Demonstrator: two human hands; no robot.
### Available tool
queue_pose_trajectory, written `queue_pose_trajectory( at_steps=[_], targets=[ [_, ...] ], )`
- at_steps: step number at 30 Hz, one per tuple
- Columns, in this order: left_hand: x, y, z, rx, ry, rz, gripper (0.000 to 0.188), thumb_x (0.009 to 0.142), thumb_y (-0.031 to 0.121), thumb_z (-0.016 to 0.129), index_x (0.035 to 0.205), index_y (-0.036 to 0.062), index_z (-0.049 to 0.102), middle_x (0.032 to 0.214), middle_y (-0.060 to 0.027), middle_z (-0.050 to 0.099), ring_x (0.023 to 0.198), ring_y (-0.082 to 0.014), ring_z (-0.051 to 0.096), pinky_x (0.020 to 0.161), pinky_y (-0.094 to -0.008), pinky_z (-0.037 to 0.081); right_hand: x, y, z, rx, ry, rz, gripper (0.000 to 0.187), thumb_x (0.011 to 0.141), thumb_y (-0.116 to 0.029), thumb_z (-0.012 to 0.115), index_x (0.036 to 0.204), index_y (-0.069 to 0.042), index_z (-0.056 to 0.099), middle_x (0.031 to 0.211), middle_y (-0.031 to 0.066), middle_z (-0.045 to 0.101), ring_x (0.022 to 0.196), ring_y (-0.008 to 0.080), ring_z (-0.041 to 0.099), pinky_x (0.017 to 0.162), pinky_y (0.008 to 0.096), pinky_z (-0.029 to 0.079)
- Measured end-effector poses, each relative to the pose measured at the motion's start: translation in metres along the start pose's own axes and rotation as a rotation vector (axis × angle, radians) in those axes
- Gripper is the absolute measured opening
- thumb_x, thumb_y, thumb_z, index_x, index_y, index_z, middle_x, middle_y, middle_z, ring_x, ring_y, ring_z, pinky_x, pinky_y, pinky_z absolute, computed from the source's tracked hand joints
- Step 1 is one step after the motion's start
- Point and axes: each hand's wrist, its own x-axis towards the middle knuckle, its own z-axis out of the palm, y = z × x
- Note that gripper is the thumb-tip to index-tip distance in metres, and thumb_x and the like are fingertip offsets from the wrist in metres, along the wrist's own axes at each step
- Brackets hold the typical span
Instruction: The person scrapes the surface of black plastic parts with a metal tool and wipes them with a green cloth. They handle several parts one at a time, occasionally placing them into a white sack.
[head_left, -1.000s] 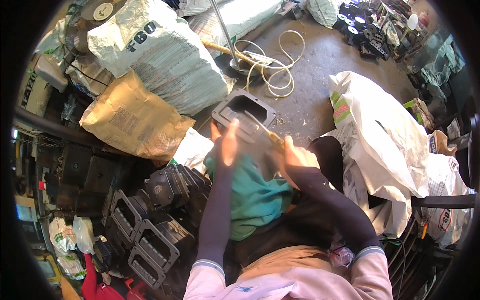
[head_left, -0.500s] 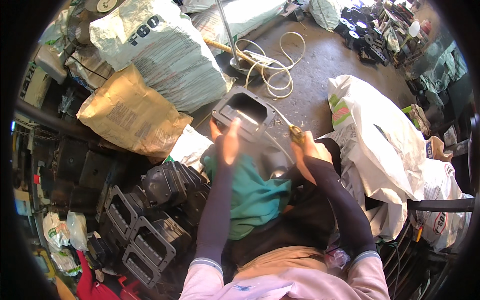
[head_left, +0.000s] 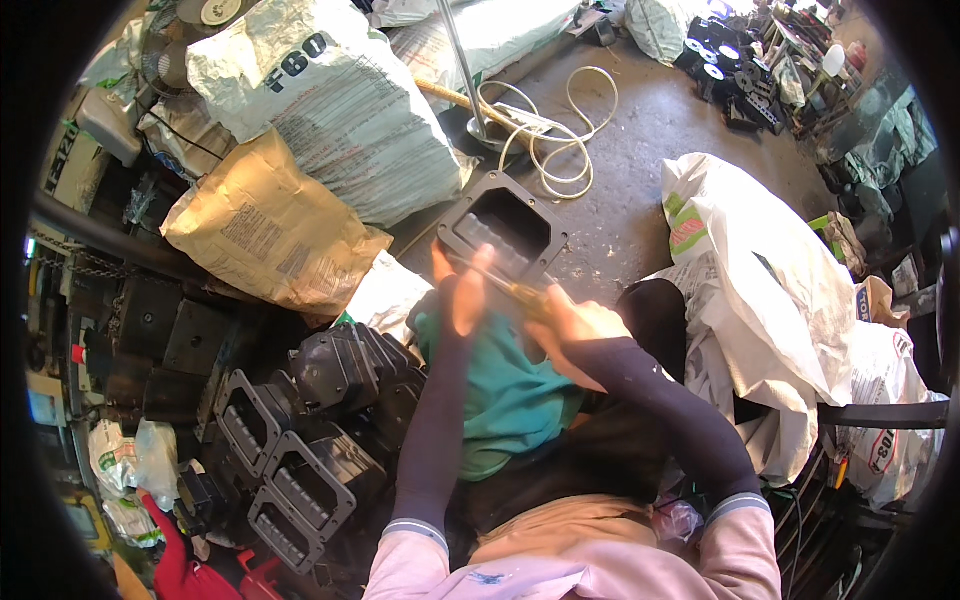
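Note:
My left hand (head_left: 462, 290) is closed on the near left side of a black plastic housing (head_left: 545, 225), its thumb on the rim. The housing is a rectangular box with a flanged rim and screw holes, its hollow side facing up and tilted towards me. My right hand (head_left: 575, 325) grips a slim tool with a yellowish handle (head_left: 528, 296). Its thin shaft reaches along the housing's near edge, beside my left fingers. Motion blur hides the tool's exact kind and whether the tip touches the plastic. A green cloth (head_left: 490, 400) lies over my lap beneath both hands.
Several similar black housings (head_left: 330, 490) are piled at lower left. A brown paper sack (head_left: 275, 230) and a large white sack (head_left: 340, 110) stand beyond them. To the right is a white plastic sack (head_left: 760, 300); a pale cable (head_left: 590, 130) lies coiled on the floor (head_left: 650, 120).
My right hand has moved left with the tool, bringing it from beside the housing to its near edge. The housing has turned slightly and shifted a little right in my left hand.

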Motion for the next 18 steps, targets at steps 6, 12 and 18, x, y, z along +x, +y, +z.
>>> queue_pose_trajectory(
  at_steps=[6,12,18],
  targets=[
    [-0.004,0.001,0.000,0.046,0.010,0.032,0.067,0.087,0.006,0.070,0.144,0.0009,0.035,0.132,-0.0128,0.052,0.118,-0.0217,0.052,0.100,-0.0322,0.042,-0.002,-0.002,0.000,-0.038,0.068,0.047,0.037,0.095,-0.037,0.058,0.114,-0.007,0.047,0.087,0.0240,0.069,0.083,0.0452,0.067,0.075,0.0540,0.051],
    [0.000,-0.007,-0.010,-0.042,0.037,0.064,0.065,0.089,0.006,0.067,0.144,0.0014,0.034,0.130,-0.0122,0.051,0.118,-0.0210,0.050,0.103,-0.0320,0.039,-0.013,0.011,0.007,0.000,0.191,0.029,0.034,0.094,-0.033,0.059,0.110,-0.007,0.046,0.085,0.0233,0.068,0.077,0.0447,0.066,0.068,0.0536,0.052],
    [0.005,-0.011,-0.012,-0.170,0.142,0.128,0.065,0.090,0.007,0.067,0.144,0.0028,0.032,0.129,-0.0117,0.051,0.117,-0.0201,0.050,0.104,-0.0324,0.038,-0.033,0.031,0.023,-0.046,0.249,0.000,0.034,0.094,-0.032,0.061,0.111,-0.006,0.047,0.075,0.0212,0.067,0.069,0.0438,0.065,0.064,0.0533,0.051]
  ],
)
